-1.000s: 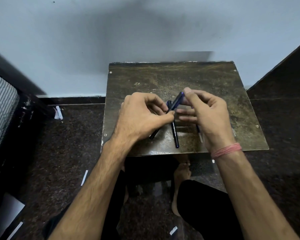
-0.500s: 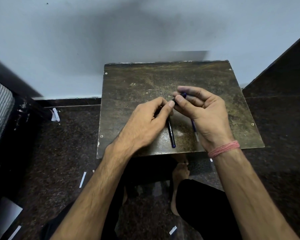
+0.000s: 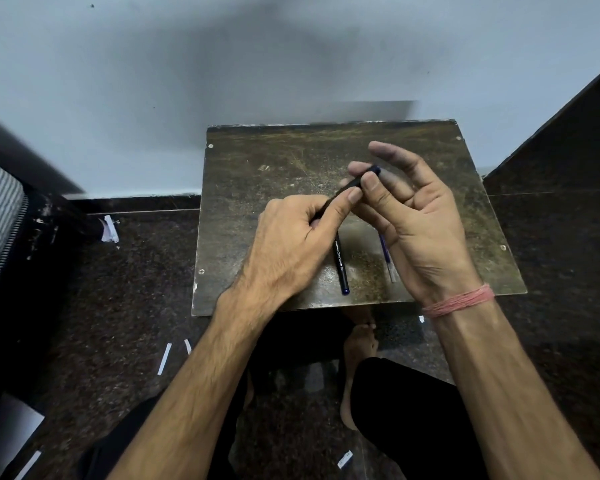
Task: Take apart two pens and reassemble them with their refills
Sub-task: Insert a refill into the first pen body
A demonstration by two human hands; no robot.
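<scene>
Both hands pinch dark pen barrel (image 3: 352, 185) above tabletop (image 3: 257, 188): left hand (image 3: 291, 247) fingers clenched, right hand (image 3: 416, 216) thumb and forefinger grasping its tip; second pen (image 3: 341, 268), refill (image 3: 387, 258) lying below.

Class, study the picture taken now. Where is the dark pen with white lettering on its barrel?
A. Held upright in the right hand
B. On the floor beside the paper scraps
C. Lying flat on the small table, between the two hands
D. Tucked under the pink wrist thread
C: the lettered pen lies flat on the table, untouched, while the left hand and right hand hold a different dark pen above it.
</scene>
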